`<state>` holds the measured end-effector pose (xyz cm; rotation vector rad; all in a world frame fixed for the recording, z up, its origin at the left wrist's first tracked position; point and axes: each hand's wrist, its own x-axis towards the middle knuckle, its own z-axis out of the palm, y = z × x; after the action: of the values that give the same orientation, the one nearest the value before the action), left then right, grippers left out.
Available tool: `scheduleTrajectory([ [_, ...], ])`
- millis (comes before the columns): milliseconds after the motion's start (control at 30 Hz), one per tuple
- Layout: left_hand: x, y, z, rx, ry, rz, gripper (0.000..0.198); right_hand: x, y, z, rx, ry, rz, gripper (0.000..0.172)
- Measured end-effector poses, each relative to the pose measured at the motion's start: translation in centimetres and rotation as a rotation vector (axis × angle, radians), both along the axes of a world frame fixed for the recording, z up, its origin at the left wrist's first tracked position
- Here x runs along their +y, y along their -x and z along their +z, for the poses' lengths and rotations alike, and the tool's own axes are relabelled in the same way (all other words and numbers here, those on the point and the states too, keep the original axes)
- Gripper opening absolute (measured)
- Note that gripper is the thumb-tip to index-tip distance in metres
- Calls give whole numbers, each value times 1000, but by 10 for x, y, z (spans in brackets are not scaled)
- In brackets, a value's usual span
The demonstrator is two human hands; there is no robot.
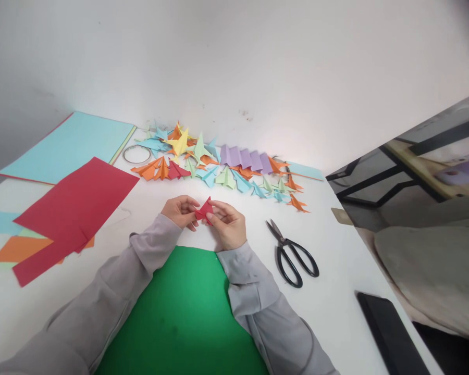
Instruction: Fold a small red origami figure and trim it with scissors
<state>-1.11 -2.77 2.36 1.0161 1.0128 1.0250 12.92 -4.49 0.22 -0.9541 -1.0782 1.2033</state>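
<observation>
Between my two hands is a small folded red paper piece (pixel 204 209), held just above the white table. My left hand (pixel 180 211) pinches its left end with thumb and fingers. On the other side, my right hand (pixel 230 224) grips the right part, thumb in front and fingers behind. One point of the paper sticks up between them. Beyond my hands lies a heap of folded paper shapes (pixel 180 141) in yellow, orange, green and blue, with a pleated purple paper strip (pixel 245 158) beside it.
Black-handled scissors (pixel 293 252) lie to the right, blades slightly apart. A black phone-like slab (pixel 391 333) rests near the right edge. Red sheets (pixel 78 200), a light blue stack (pixel 68 146) and a tape roll (pixel 136 154) are at left. A green mat (pixel 180 312) lies beneath my forearms.
</observation>
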Motion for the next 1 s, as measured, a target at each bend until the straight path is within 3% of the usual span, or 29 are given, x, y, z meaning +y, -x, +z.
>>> scheduleTrajectory([
  [200, -2, -2, -1, -19, -22, 7, 25, 0, 0, 1, 44, -20, 8, 42],
  [433, -2, -3, 0, -98, -56, 62, 26, -1, 1, 3, -96, 88, 15, 17],
  [767, -3, 1, 2, -146, -41, 19, 32, 1, -4, -1, -40, 116, 76, 19],
  [1000, -2, 3, 6, -163, 69, -48, 35, 0, -3, -1, -40, 128, -8, 18],
])
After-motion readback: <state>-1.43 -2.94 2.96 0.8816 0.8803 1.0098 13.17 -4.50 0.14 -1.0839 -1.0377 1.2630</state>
